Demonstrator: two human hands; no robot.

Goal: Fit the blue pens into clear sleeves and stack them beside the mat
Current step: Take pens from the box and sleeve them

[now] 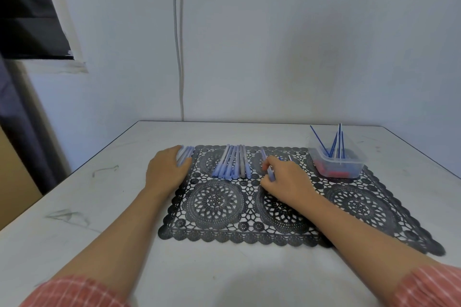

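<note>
The right hand (287, 179) fingers (274, 161) pinch a pen (271, 174); left hand (166, 169) covers the stack (186, 153), grip unclear. Risk: a nudge rolls it apart.

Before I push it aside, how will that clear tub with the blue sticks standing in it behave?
The clear tub looks thin-walled and probably light, so it should slide easily, though the lacy mat may snag it. The thin blue sticks lean loosely, so they will likely rattle or shift.

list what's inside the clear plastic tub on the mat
Thin blue rods lean upright in the clear plastic tub, above small red pieces on its floor. What the red pieces cover is hidden.
</note>
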